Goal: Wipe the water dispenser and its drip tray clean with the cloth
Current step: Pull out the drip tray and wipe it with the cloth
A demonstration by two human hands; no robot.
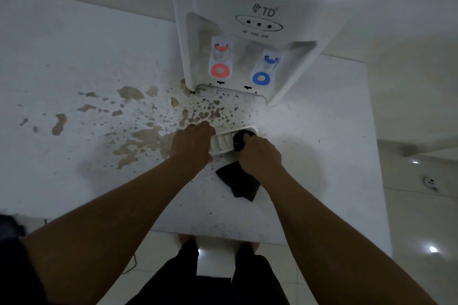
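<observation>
Tray [221, 141] light, slippery; your left hand [192, 142] pins its end, right hand [260, 155] fingers bunch soft cloth [239, 182].

A stained white counter [74, 57] stands over glossy pale floor tiles [421, 230].

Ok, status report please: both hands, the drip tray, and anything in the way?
Left hand steadies drip tray on table. Right hand presses black cloth into tray. Brown stains alongside, nothing blocking.

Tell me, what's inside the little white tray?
A bunched part of the black cloth, pushed in by the right hand, fills one end of the tray. Pale ridges show beside it. The tray floor under the cloth is hidden.
</observation>
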